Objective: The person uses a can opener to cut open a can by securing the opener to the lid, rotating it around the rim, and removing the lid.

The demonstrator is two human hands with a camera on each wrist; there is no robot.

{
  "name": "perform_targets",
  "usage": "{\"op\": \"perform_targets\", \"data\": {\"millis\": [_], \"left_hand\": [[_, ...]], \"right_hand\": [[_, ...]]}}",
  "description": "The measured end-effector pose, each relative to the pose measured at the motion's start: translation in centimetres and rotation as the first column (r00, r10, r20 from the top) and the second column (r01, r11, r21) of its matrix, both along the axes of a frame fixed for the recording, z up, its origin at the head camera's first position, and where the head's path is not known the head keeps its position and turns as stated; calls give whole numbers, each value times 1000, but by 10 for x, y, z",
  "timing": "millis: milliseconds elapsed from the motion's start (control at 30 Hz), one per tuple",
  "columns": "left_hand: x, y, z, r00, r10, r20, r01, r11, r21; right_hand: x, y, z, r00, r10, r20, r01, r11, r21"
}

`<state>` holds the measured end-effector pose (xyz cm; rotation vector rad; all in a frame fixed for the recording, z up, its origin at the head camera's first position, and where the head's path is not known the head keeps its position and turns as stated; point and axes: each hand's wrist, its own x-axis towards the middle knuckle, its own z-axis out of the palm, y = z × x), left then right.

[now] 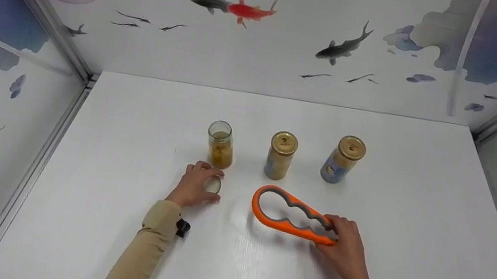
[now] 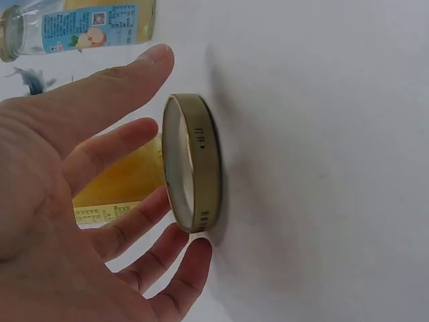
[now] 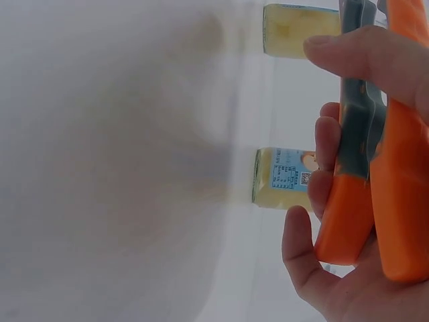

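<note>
A gold jar lid (image 2: 206,164) lies on the white table, its pale inner side (image 1: 213,185) facing up. Around it my left hand (image 1: 194,184) has its fingers and thumb spread; the thumb is apart from the rim, while some fingertips come close to it, and I cannot tell whether they touch. An uncapped glass jar (image 1: 220,147) with yellow contents stands just beyond that hand. My right hand (image 1: 348,246) grips the handle ends of an orange and grey jar opener (image 1: 284,225), held above the table with its rounded loop pointing left.
Two jars with gold lids stand in the back row: a middle jar (image 1: 280,158) and a right jar (image 1: 342,161) with a blue label. Printed wall panels (image 1: 271,67) border the table (image 1: 421,201) at the back and sides.
</note>
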<state>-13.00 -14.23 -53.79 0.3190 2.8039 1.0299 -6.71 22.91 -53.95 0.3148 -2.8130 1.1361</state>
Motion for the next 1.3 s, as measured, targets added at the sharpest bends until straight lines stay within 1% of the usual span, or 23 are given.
{"op": "perform_targets", "data": {"millis": [200,333,500,633,733,800,867,967,1100,1200,1300], "left_hand": [[2,9,15,996,60,59,-58,998,-40],[3,15,21,996,80,50,-78,995,-55],[3,24,28,996,72,56,-70,997,-30],[2,31,30,994,74,77,-74,997,7],[0,36,29,995,75,69,-78,996,44],[-2,38,27,997,65,50,-69,996,65],[-5,41,25,997,61,48,-65,994,86],[-10,45,23,995,68,75,-76,990,118],[-17,51,19,988,85,129,-110,973,201],[-22,54,14,983,89,161,-130,954,271],[-27,59,10,980,91,178,-144,939,312]], "right_hand": [[-2,1,2,1000,-14,26,14,1000,8],[-3,3,4,999,-27,40,26,1000,13],[-4,6,6,997,-49,65,47,998,29],[-6,9,9,997,-47,56,45,998,35],[-7,13,10,998,-45,48,44,998,38],[-8,15,12,998,-46,47,44,998,40],[-9,18,13,998,-44,45,42,998,41],[-11,22,15,999,-40,34,38,998,55],[-14,27,18,999,-41,29,39,997,73],[-16,30,20,998,-49,36,46,996,78],[-16,33,21,998,-57,39,54,995,79]]}}
